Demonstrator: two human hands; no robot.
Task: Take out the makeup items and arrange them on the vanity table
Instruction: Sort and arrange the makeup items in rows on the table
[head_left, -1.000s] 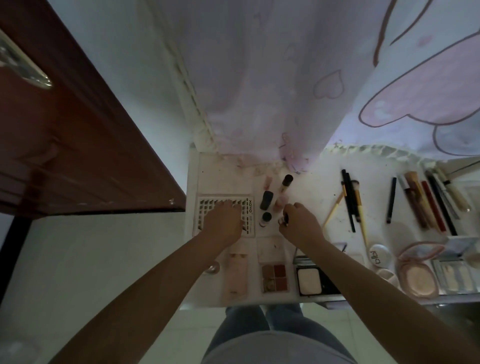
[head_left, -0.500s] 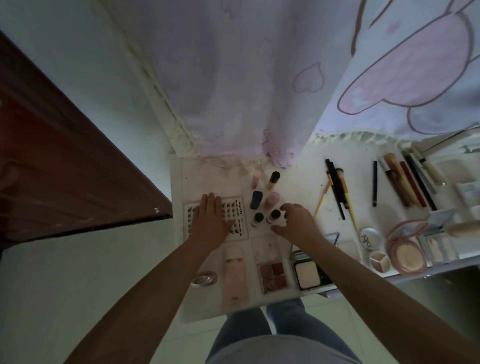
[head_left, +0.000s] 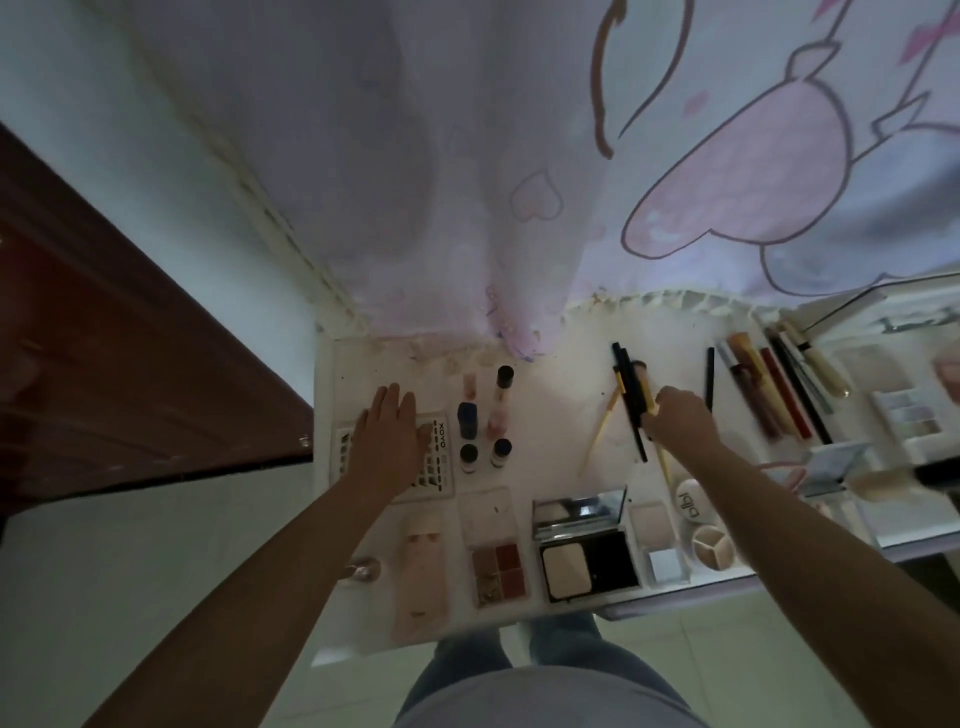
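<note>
Landmark: lash tray (head_left: 441, 447) at the table's (head_left: 561, 415) left end. Left hand (head_left: 390, 441) is laid flat on it, fingers straight, most of the tray covered; only the "XOYO" edge and some lash rows are seen. Just right of the tray, six small bottles (head_left: 468, 420) are counted in two columns: two at the back, two lying in the middle, two dark-capped upright in front. In front of the tray a pink case (head_left: 422, 577) is laid, with a round metal piece (head_left: 362, 568) at its left; further right along the front edge an open red-brown palette (head_left: 500, 567), an open black compact (head_left: 589, 566) with mirror up, a clear box (head_left: 660, 545), a "bibi" lid (head_left: 693, 505) and a three-part pot (head_left: 712, 544) are lined up. Well right of the tray, right hand (head_left: 678, 420) is curled over the black and yellow brushes (head_left: 631, 387); grip is hidden by the knuckles, cannot tell what is held. Beyond it, one black pencil (head_left: 709, 375) and a fan of sticks (head_left: 769, 384) are laid out, count blurred. A printed curtain (head_left: 467, 182) hangs over the table's back edge; a brown door (head_left: 104, 338) stands left of the tray.
</note>
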